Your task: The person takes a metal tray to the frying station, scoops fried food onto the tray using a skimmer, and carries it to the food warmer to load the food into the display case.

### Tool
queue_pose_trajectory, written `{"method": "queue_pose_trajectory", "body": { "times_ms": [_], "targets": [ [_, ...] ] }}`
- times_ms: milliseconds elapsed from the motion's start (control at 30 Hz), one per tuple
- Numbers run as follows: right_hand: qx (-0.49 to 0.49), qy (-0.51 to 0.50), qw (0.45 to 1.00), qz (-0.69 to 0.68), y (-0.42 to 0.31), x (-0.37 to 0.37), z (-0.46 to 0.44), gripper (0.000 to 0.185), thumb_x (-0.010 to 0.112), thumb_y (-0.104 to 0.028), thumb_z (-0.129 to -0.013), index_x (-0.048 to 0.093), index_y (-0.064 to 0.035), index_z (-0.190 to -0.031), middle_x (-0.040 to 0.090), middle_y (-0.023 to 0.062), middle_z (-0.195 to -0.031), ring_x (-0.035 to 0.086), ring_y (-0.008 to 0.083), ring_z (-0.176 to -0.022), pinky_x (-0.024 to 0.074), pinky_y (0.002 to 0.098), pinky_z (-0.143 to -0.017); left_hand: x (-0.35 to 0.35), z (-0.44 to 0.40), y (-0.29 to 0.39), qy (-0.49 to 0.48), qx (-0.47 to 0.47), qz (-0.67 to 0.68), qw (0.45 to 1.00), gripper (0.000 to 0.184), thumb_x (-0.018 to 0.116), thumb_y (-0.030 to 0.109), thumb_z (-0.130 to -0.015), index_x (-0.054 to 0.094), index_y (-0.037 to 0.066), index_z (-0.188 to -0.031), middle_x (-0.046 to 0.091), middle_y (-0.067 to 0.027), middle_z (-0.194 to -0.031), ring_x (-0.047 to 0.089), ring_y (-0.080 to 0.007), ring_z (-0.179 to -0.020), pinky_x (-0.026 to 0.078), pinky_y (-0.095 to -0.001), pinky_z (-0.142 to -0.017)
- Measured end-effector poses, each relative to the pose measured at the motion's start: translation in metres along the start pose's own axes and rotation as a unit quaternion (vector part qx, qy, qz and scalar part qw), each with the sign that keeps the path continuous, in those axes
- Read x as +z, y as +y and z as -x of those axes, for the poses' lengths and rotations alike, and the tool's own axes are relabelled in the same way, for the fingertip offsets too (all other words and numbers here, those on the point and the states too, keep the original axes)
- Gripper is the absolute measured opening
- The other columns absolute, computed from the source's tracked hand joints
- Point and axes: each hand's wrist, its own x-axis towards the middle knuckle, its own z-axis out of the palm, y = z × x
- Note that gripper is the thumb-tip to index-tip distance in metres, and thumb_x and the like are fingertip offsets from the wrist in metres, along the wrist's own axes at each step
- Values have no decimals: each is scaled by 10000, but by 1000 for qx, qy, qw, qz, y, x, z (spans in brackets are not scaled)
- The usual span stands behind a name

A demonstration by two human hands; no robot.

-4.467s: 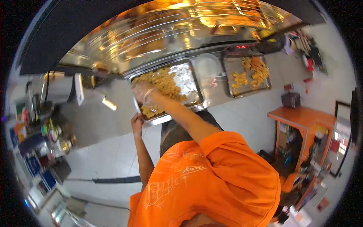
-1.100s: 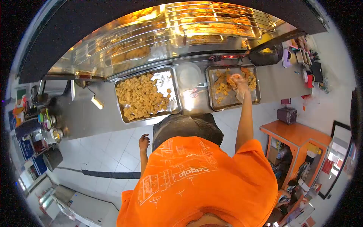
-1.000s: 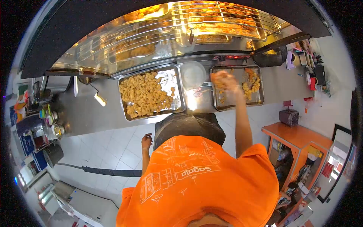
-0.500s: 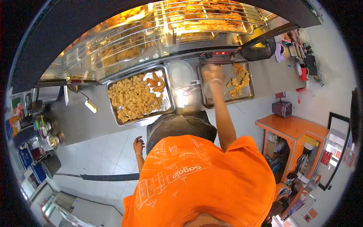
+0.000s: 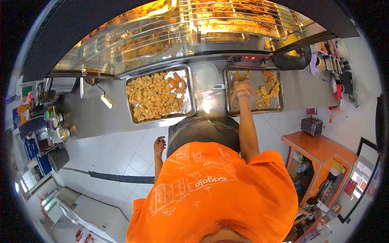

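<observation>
My right hand (image 5: 242, 89), in a clear plastic glove, is over the left part of a metal tray (image 5: 253, 112). Pieces of fried chicken (image 5: 242, 75) lie just beyond its fingers. The blurred glove hides whether the fingers hold anything. More fried chicken (image 5: 265, 96) lies along the right side of this tray. My left hand (image 5: 160, 145) hangs below the counter edge, fingers loosely bent and apart, holding nothing. Left of centre, a second metal tray (image 5: 192, 87) carries a large heap of golden fried pieces (image 5: 156, 97), with darker orange pieces (image 5: 176, 82) at its upper right.
Between the trays stands a round whitish container (image 5: 206, 75). A lit display case with wire racks (image 5: 239, 18) full of fried food rises behind the counter (image 5: 91, 115). A light-handled utensil (image 5: 106, 101) lies at left. An orange cabinet (image 5: 320, 148) stands at right.
My right hand has moved back towards me within the right tray, and chicken pieces now show beyond it. The whole view has shifted a little. My left hand still hangs down.
</observation>
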Motion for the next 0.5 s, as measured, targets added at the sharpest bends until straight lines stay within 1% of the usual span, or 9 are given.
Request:
{"method": "queue_pose_trajectory", "body": {
  "times_ms": [67,100,133,200,233,267,300,400,500],
  "targets": [
    [5,-2,1000,-28,-5,-4,5,405,626,-368,-701,600,-29,-921,626,209,-970,616,354,-892,494,413,-779,2,3,11,-5,28,0,1000,310,447,112,-786,598,54,-1050,569,-43,-745,534,-122,-617,455,-258,-523],
    [-9,26,999,-35,-3,2,3,403,624,-361,-702,598,-32,-933,627,206,-968,616,354,-890,494,415,-783,3,9,19,1,39,-3,999,317,437,119,-788,599,51,-1051,559,-38,-722,526,-117,-606,446,-258,-515],
    [-19,55,998,-40,4,16,-2,402,623,-354,-702,595,-35,-945,628,203,-965,616,354,-888,494,417,-787,3,3,7,-3,16,53,998,307,433,116,-795,605,49,-1040,548,-28,-704,513,-109,-582,430,-244,-495],
    [-14,76,997,-30,15,28,-12,399,634,-330,-699,588,-45,-975,620,193,-990,604,346,-915,488,411,-806,10,17,20,35,63,-46,996,297,440,110,-803,603,63,-1046,543,-24,-699,508,-106,-563,420,-232,-475],
    [-2,67,998,-20,17,33,-18,401,647,-313,-695,583,-53,-993,609,187,-1018,591,337,-943,482,402,-820,10,23,18,38,67,-66,995,297,440,109,-803,603,64,-1047,543,-24,-700,509,-105,-563,420,-232,-474],
    [7,57,998,-11,18,33,-19,406,660,-296,-690,577,-61,-1011,599,181,-1045,579,329,-971,476,394,-835,8,22,3,37,74,-80,993,297,441,109,-803,603,65,-1047,543,-24,-700,509,-105,-564,421,-232,-474],
    [-21,84,996,-28,22,32,-18,381,658,-278,-697,571,-55,-994,611,176,-1018,577,347,-960,479,406,-801,4,22,-13,22,71,-72,995,296,441,108,-803,603,65,-1048,543,-24,-701,510,-105,-564,421,-231,-474],
    [63,56,990,-111,2,-17,-1,270,629,-267,-733,586,-77,-919,642,147,-938,610,321,-844,494,379,-693,-10,14,-58,-7,61,-55,997,296,442,106,-804,602,68,-1050,544,-24,-703,511,-105,-565,422,-231,-473],
    [21,52,977,-203,-7,-3,-3,238,617,-225,-748,515,-102,-924,598,116,-838,577,273,-741,473,370,-646,-22,10,-77,-19,56,-54,997,295,443,105,-804,601,71,-1051,544,-24,-705,513,-105,-566,423,-230,-473]
  ]
}}
